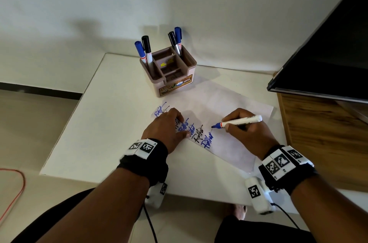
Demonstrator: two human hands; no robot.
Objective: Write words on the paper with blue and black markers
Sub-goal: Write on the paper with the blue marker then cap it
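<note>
White table (99, 133), paper (229, 101) at centre. Our right hand (245, 131) pinches the blue marker (239, 121); left hand (167, 125) presses flat at nine o'clock. We'd pin firmly, stroke lightly.

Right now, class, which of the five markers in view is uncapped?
The blue marker in the right hand, its bare tip on the paper. The other four markers stand capped in the brown holder: two blue, two black.

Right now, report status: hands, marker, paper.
Right hand grips blue marker, tip on paper. Left hand presses paper down. Pen holder behind, out of the way.
</note>
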